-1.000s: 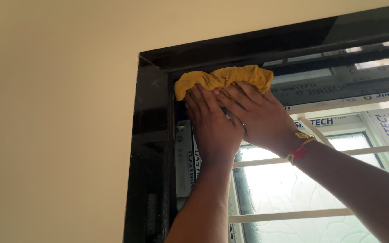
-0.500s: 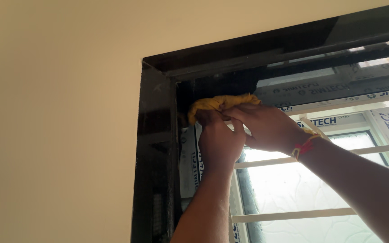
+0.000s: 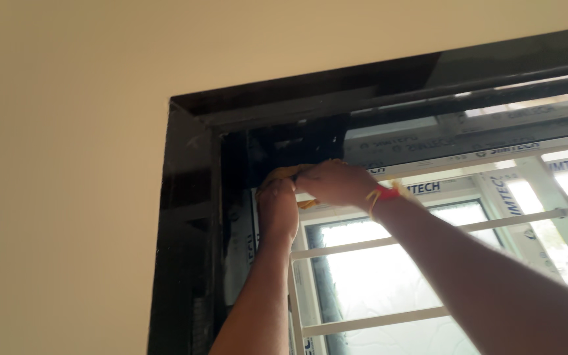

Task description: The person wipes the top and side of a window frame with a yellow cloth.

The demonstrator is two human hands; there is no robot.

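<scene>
At window frame corner | left hand, right hand both clutch yellow cloth

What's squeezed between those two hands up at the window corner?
A bunched yellow cloth lies between the left hand and right hand, seen in the head view.

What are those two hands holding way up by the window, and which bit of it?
A bunched yellow cloth. The left hand and right hand close over most of it, so only its top edge shows against the black window frame.
</scene>
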